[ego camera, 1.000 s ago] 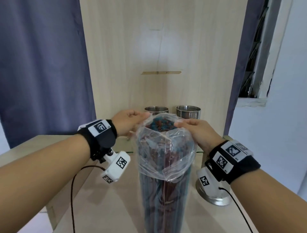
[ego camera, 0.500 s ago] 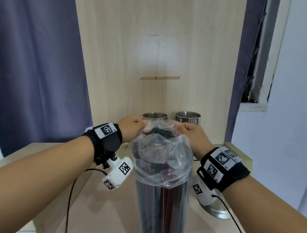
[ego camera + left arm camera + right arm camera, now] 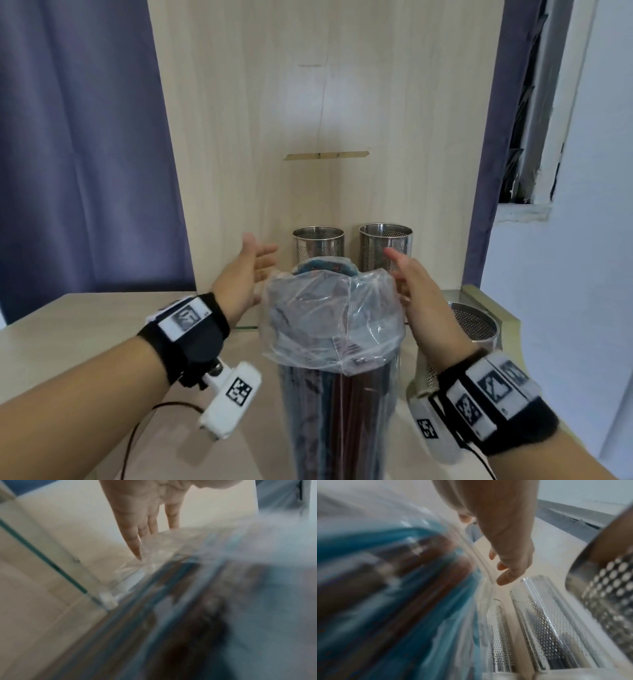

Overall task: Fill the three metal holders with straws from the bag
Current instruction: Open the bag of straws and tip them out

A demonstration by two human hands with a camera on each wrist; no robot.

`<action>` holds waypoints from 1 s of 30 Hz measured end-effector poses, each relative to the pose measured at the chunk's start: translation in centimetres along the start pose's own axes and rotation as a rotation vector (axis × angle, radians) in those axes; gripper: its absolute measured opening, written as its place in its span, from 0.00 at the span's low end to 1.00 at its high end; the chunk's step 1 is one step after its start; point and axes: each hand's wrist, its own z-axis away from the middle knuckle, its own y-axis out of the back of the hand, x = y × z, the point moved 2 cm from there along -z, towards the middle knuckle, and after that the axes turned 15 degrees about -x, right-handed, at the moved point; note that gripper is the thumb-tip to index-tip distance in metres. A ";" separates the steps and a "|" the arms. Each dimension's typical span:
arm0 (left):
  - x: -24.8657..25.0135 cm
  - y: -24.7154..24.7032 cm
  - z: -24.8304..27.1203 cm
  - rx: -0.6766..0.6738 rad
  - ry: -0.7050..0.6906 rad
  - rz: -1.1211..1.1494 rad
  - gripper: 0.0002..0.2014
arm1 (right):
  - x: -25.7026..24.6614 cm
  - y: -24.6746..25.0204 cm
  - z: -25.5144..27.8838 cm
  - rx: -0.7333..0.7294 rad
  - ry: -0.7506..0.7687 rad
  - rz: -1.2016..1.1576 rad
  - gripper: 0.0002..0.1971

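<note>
A clear plastic bag (image 3: 330, 318) full of blue and brown straws (image 3: 323, 268) stands upright mid-table, its mouth rolled down so the straw tips show. My left hand (image 3: 255, 255) is open just left of the bag's top, its fingers (image 3: 137, 545) straight at the plastic's edge. My right hand (image 3: 404, 274) is open just right of it, holding nothing. Two perforated metal holders (image 3: 318, 241) (image 3: 385, 243) stand behind the bag against the wooden panel. A third holder (image 3: 478, 325) stands to the right, beside my right forearm. The bag's bottom is out of view.
A tall wooden back panel (image 3: 325, 120) closes the far side, with purple curtain (image 3: 78, 147) to its left. A glass edge (image 3: 42, 559) runs across the tabletop (image 3: 85, 318). A black cable (image 3: 137, 431) hangs near my left wrist. A white wall (image 3: 565, 308) stands on the right.
Both hands pinched the bag's mouth and pushed it down; now they have let go and spread apart, open. The plastic rim sits folded lower and straw tips stick out.
</note>
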 end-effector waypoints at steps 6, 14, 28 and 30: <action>-2.4 -2.2 5.5 -0.458 -0.263 -0.058 0.49 | 0.5 -1.1 3.8 -0.366 0.159 0.079 0.62; -6.1 -4.2 6.8 -0.660 -0.216 -0.106 0.55 | 2.3 -3.5 5.6 -0.616 0.192 -0.041 0.57; -4.4 -3.2 8.1 -0.406 -0.168 -0.167 0.76 | -0.3 -1.4 4.2 -0.407 -0.071 0.007 0.79; -3.7 -4.0 8.1 -0.497 -0.185 -0.196 0.58 | 0.5 -2.9 4.0 -0.457 -0.036 -0.018 0.80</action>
